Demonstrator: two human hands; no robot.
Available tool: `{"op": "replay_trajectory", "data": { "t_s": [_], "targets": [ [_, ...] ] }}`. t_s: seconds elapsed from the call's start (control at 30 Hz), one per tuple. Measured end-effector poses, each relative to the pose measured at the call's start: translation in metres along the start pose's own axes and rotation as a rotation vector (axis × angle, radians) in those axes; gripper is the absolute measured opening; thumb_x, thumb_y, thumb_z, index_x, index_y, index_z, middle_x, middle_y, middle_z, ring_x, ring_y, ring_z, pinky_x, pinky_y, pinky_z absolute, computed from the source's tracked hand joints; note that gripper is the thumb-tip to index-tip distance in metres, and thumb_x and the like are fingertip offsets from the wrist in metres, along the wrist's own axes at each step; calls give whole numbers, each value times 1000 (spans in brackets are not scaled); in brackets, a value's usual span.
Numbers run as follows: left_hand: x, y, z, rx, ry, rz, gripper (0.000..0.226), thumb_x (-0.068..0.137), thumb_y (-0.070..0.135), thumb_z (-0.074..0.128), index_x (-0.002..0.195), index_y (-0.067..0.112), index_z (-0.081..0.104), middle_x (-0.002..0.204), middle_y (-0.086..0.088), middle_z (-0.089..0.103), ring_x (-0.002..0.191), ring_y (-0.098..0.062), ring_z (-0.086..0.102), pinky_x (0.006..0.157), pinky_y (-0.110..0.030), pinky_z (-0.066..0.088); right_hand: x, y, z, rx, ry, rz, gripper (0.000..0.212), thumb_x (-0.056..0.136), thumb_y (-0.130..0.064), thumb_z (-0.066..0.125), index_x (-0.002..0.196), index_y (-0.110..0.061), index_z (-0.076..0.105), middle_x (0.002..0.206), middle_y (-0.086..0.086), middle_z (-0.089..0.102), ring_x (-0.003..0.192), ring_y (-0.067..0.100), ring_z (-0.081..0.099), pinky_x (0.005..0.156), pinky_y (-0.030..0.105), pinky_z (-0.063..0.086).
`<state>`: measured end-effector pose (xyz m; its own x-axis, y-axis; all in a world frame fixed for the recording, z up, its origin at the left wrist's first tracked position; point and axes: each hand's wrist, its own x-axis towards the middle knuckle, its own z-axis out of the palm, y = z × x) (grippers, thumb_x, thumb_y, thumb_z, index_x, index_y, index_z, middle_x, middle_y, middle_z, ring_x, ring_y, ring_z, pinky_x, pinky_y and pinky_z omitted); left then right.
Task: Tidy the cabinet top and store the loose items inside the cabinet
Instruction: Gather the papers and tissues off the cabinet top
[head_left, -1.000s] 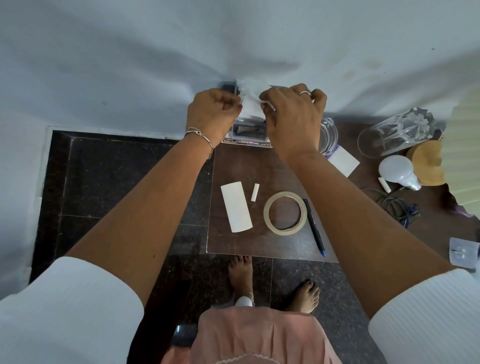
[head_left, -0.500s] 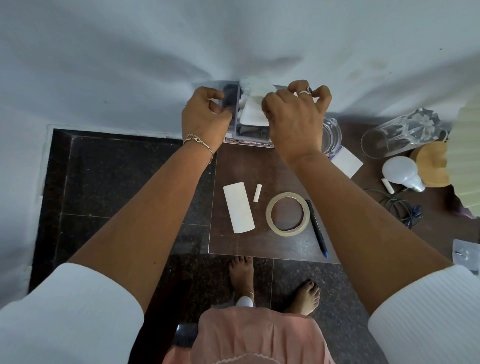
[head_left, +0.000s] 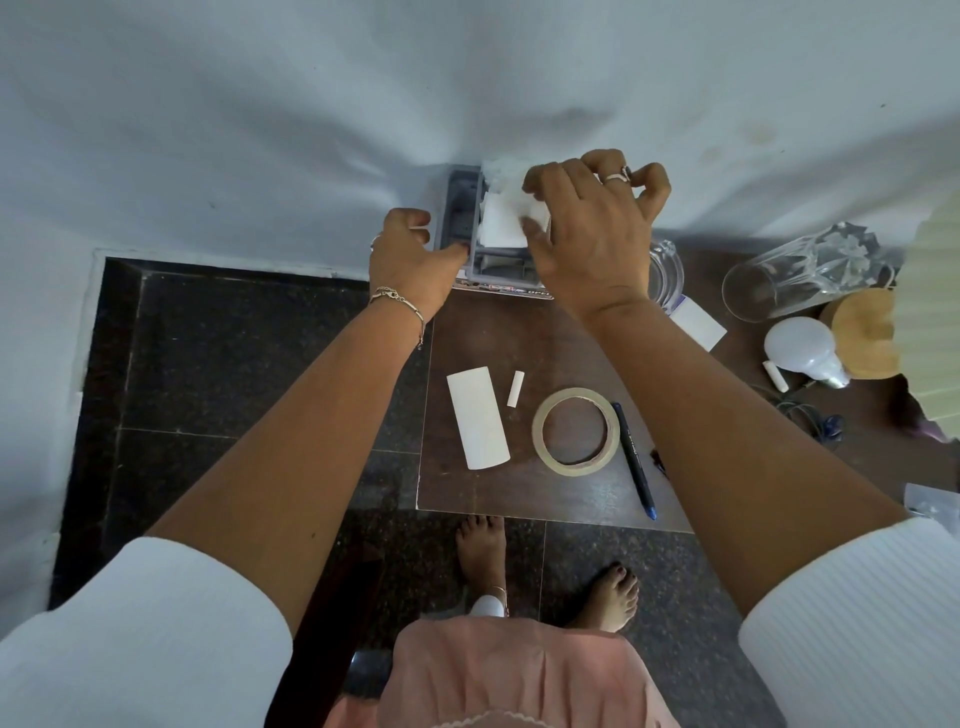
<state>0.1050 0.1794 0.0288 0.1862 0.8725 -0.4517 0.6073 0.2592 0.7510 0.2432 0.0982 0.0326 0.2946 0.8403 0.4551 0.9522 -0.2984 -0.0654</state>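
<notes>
A grey plastic organiser box (head_left: 464, 215) stands at the back of the brown wooden cabinet top (head_left: 519, 332), against the wall. The left hand (head_left: 410, 260) grips its left side, fingers curled. The right hand (head_left: 592, 234) pinches a folded white paper (head_left: 501, 226) over the box. Nearer lie a white card (head_left: 478, 418), a small white strip (head_left: 515, 388), a beige tape ring (head_left: 538, 431) and a dark blue pen (head_left: 634, 457); a clear glass tumbler (head_left: 789, 280) lies on its side to the right.

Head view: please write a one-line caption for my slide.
Left hand grips a grey box while right hand pinches white paper over it; tape ring and pen lie nearby.
</notes>
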Motion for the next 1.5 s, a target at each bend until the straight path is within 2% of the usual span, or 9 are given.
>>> {"op": "replay_trajectory", "data": {
  "t_s": [0.13, 0.27, 0.47, 0.63, 0.9, 1.07, 1.2, 1.37, 1.5],
  "targets": [
    [1, 0, 1, -4, -2, -19, 51, 78, 18, 69, 124, 14, 49, 120, -8, 57, 103, -25, 60, 87, -44, 56, 1, 1, 3, -22, -60, -43, 27, 68, -25, 75, 93, -23, 64, 88, -6, 68, 92, 25, 63, 89, 38, 19],
    [2, -2, -1, -9, 11, -5, 48, 80, 17, 66, 125, 13, 48, 121, -7, 56, 105, -22, 57, 89, -36, 53, 5, 1, 6, -118, -53, -70, 21, 64, -7, 73, 74, -24, 65, 69, -6, 63, 84, 25, 63, 87, 36, 21],
    [-7, 7, -1, 161, 122, 331, 49, 67, 30, 68, 112, 17, 54, 111, 1, 49, 107, -20, 51, 91, -38, 48, 7, 8, 1, -115, 67, 5, 12, 74, -11, 60, 71, -22, 61, 68, -5, 60, 84, 26, 63, 84, 37, 22],
    [-5, 18, 9, 490, 94, 448, 48, 68, 43, 76, 111, 30, 58, 121, -3, 50, 117, -23, 47, 93, -41, 39, 8, 6, 2, -81, 89, -2, 14, 72, -9, 62, 73, -23, 61, 73, -5, 62, 83, 24, 62, 84, 36, 22],
    [5, 21, 14, 576, 92, 422, 38, 79, 51, 68, 109, 27, 67, 121, -4, 53, 119, -22, 47, 97, -42, 35, 4, 4, -1, 43, 39, 59, 19, 77, -11, 63, 92, -23, 63, 94, -6, 67, 92, 22, 62, 85, 38, 21],
    [4, 16, 13, 459, 108, 435, 29, 82, 46, 66, 103, 27, 69, 116, -4, 55, 111, -20, 53, 96, -40, 40, -9, 1, -7, 144, -55, 195, 38, 75, -15, 56, 113, -21, 60, 115, -1, 60, 106, 22, 55, 90, 38, 20],
    [4, 10, 12, 251, 90, 429, 25, 80, 41, 69, 99, 25, 71, 107, -4, 57, 79, -10, 52, 86, -40, 52, -18, -2, -9, 228, -147, 277, 40, 77, -17, 51, 117, -20, 59, 120, 0, 57, 110, 22, 52, 95, 42, 20],
    [4, 5, 10, 137, 57, 424, 20, 82, 29, 70, 100, 20, 72, 108, -3, 61, 66, 1, 52, 69, -3, 43, -21, -3, -6, 249, -249, 277, 54, 79, -16, 49, 132, -21, 50, 126, -2, 57, 119, 21, 48, 100, 46, 20],
    [3, 6, 8, 65, -2, 410, 20, 79, 28, 71, 98, 24, 69, 101, 1, 69, 78, -10, 63, 76, -18, 54, -19, -6, -7, 315, -241, 337, 66, 76, -20, 57, 141, -17, 41, 120, -2, 60, 115, 21, 50, 99, 45, 21]
  ]
}}
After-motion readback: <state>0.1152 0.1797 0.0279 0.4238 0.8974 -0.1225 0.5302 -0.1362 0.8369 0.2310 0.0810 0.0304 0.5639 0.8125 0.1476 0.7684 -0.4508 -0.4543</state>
